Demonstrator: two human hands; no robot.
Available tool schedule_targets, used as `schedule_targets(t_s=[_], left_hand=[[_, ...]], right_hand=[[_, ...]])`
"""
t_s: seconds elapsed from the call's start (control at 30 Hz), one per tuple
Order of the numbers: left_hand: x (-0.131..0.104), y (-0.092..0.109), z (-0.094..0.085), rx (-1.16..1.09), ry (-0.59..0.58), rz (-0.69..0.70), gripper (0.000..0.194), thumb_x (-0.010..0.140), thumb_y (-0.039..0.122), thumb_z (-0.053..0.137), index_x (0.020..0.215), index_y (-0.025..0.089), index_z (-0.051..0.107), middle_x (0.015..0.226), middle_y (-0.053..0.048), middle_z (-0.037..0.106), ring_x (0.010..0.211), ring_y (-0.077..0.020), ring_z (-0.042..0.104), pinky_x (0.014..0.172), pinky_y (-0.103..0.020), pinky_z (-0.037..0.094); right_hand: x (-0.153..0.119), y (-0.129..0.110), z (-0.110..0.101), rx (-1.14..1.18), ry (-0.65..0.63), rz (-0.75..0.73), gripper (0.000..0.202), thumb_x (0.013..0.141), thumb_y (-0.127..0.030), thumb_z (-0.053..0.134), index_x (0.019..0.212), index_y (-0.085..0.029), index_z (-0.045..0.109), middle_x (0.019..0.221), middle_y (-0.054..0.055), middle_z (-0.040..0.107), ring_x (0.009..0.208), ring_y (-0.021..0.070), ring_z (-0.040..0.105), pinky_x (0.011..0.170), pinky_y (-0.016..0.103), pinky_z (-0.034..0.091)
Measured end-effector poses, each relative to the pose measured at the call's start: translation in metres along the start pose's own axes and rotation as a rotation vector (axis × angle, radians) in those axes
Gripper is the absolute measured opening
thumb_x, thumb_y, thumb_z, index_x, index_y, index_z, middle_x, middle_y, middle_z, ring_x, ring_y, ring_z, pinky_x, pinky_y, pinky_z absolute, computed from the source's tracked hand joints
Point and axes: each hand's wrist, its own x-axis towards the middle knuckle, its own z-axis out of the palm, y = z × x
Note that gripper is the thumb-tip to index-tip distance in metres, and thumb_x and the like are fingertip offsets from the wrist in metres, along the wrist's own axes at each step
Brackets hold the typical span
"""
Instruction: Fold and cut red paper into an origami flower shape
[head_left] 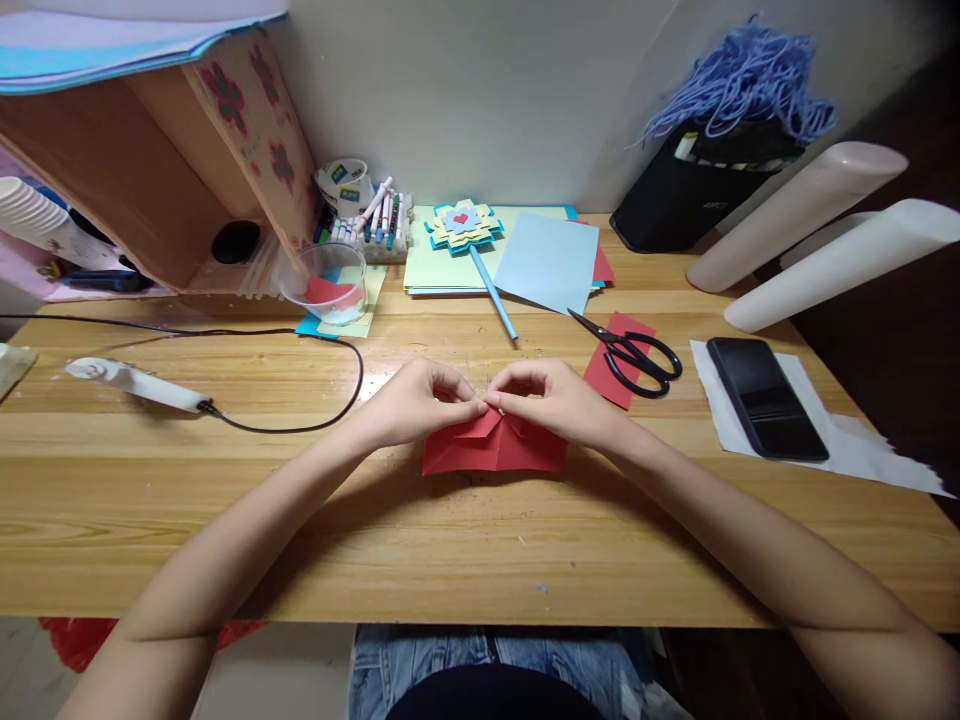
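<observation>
A folded piece of red paper (495, 452) is at the middle of the wooden table, its lower edge toward me and a flap folded over at its top. My left hand (420, 402) pinches the top edge between thumb and fingers. Close beside it, my right hand (551, 400) pinches the same edge from the other side, the fingertips nearly meeting. The hands hide part of the upper paper. Right of my right hand, black-handled scissors (630, 352) lie partly on another red paper piece (611, 385).
Behind the hands lie a layered paper flower (461, 226) with a blue stem and a pale blue sheet (549, 262). A clear plastic cup (330, 290) stands left of them. A white corded tool (139, 385) is at left, a phone (765, 398) at right.
</observation>
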Motion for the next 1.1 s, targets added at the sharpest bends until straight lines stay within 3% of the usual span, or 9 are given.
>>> schedule_targets(t_s=[0.23,0.47,0.63,0.9,1.1], left_hand=[[-0.001,0.003,-0.004,-0.009,-0.093,0.006,0.029,0.079,0.036,0.055,0.065,0.013,0.067,0.061,0.000,0.061,0.055,-0.0089,0.048,0.052,-0.021,0.034],[-0.001,0.000,0.000,0.048,0.048,-0.070,0.022,0.070,0.032,0.062,0.070,0.012,0.071,0.066,-0.004,0.068,0.057,-0.0117,0.054,0.053,-0.022,0.037],[-0.001,0.001,0.003,0.032,0.106,-0.038,0.020,0.071,0.029,0.061,0.065,0.011,0.069,0.062,-0.003,0.066,0.057,-0.0112,0.054,0.053,-0.021,0.038],[-0.001,0.003,0.002,0.018,0.097,0.014,0.031,0.076,0.037,0.057,0.059,0.013,0.063,0.059,0.000,0.061,0.055,-0.0090,0.050,0.054,-0.021,0.038],[0.000,0.001,0.007,0.013,0.125,0.007,0.023,0.074,0.030,0.058,0.060,0.013,0.063,0.061,-0.001,0.062,0.059,-0.0107,0.053,0.057,-0.022,0.039]], right_hand=[[-0.002,-0.003,0.000,-0.056,0.064,-0.036,0.019,0.076,-0.035,0.062,0.074,-0.017,0.067,0.075,0.004,0.068,0.070,0.0147,0.059,0.065,0.027,0.046],[-0.003,-0.005,-0.001,-0.112,-0.029,-0.003,0.019,0.075,-0.035,0.063,0.078,-0.017,0.069,0.081,0.005,0.070,0.075,0.0166,0.062,0.068,0.028,0.047],[-0.002,-0.002,-0.002,-0.135,-0.023,-0.018,0.019,0.076,-0.035,0.062,0.076,-0.018,0.069,0.081,0.005,0.071,0.075,0.0170,0.062,0.070,0.030,0.047],[-0.002,-0.004,-0.002,-0.069,0.007,-0.028,0.018,0.076,-0.035,0.063,0.074,-0.018,0.068,0.077,0.003,0.069,0.072,0.0148,0.061,0.066,0.027,0.046],[-0.004,-0.004,0.000,-0.111,0.008,-0.082,0.014,0.077,-0.031,0.062,0.075,-0.018,0.067,0.076,0.002,0.068,0.072,0.0143,0.060,0.067,0.026,0.045]])
